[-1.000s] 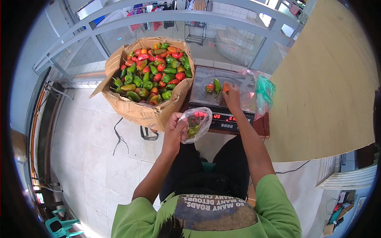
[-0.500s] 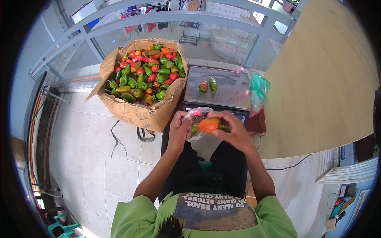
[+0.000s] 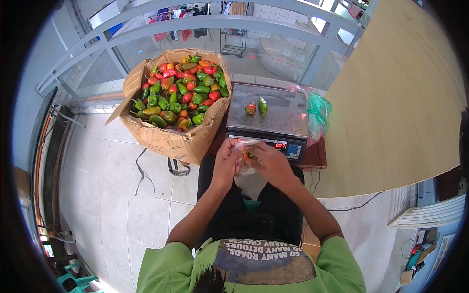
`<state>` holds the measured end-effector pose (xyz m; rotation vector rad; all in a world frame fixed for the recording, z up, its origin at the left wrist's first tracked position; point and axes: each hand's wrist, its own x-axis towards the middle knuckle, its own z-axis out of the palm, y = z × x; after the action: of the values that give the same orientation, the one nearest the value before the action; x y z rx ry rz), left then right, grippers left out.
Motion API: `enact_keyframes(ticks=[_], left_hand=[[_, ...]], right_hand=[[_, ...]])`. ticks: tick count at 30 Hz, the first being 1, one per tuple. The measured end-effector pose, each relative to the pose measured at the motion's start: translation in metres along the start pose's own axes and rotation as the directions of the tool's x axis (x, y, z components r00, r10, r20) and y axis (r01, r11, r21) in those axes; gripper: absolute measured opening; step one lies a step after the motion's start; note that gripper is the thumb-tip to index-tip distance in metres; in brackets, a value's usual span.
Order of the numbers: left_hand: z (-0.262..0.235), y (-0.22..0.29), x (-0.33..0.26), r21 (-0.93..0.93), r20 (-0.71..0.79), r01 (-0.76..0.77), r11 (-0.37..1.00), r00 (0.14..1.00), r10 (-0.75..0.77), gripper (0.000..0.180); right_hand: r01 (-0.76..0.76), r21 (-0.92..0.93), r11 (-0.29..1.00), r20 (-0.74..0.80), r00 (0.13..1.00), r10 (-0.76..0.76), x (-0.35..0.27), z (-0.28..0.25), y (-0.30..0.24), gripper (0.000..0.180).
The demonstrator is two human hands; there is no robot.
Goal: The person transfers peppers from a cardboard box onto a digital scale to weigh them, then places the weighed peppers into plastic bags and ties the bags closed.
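Over my lap, my left hand [image 3: 226, 163] is closed on the rim of a small clear plastic bag [image 3: 245, 170], holding it upright. My right hand [image 3: 273, 165] is at the bag's mouth, its fingers bent around an orange pepper [image 3: 248, 156] that is partly inside the bag. Much of this pepper and the fingertips are hidden by the hand and the crinkled plastic. Just beyond my hands stands a digital scale [image 3: 288, 124] with a lit red display. On its metal plate lie a red pepper [image 3: 250, 109] and a green pepper [image 3: 263, 106], side by side.
To the left stands an open cardboard box [image 3: 171, 141] heaped with red, green and orange peppers [image 3: 183, 90]. Green and clear plastic bags [image 3: 318, 112] lie right of the scale. A plywood sheet [image 3: 395, 107] fills the right side. A metal railing [image 3: 215, 21] runs behind.
My right hand has moved left and down to the bag, taking the orange pepper into its mouth. The scale's display, covered before, now shows. My left hand keeps its hold.
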<state>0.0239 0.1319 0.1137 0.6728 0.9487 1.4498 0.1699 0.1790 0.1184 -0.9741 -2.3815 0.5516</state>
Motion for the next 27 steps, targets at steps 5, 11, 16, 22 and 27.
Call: enact_keyframes(ticks=[5, 11, 16, 22, 27], left_hand=[[-0.017, 0.005, 0.002, 0.002, -0.044, -0.006, 1.0, 0.999, 0.006, 0.008], [-0.021, 0.015, -0.001, 0.03, -0.073, -0.032, 0.999, 0.997, 0.034, 0.007], [-0.027, 0.015, -0.003, 0.003, -0.08, -0.02, 1.0, 0.997, 0.02, 0.011], [-0.022, 0.018, -0.003, 0.018, -0.074, -0.027, 0.999, 0.997, 0.028, 0.007], [-0.022, 0.017, -0.001, 0.01, -0.076, -0.011, 1.0, 0.997, 0.012, 0.006]], right_hand=[[-0.282, 0.168, 0.945, -0.118, 0.946, 0.303, 0.053, -0.021, 0.037, 0.019], [-0.163, -0.196, 0.967, -0.234, 0.965, 0.115, 0.108, 0.041, 0.114, 0.049], [-0.255, -0.19, 0.948, -0.108, 0.965, 0.238, 0.12, 0.069, 0.118, 0.058], [-0.238, -0.277, 0.931, -0.044, 0.971, 0.235, 0.123, 0.074, 0.127, 0.041], [-0.177, -0.396, 0.901, -0.162, 0.979, 0.121, 0.107, 0.067, 0.128, 0.037]])
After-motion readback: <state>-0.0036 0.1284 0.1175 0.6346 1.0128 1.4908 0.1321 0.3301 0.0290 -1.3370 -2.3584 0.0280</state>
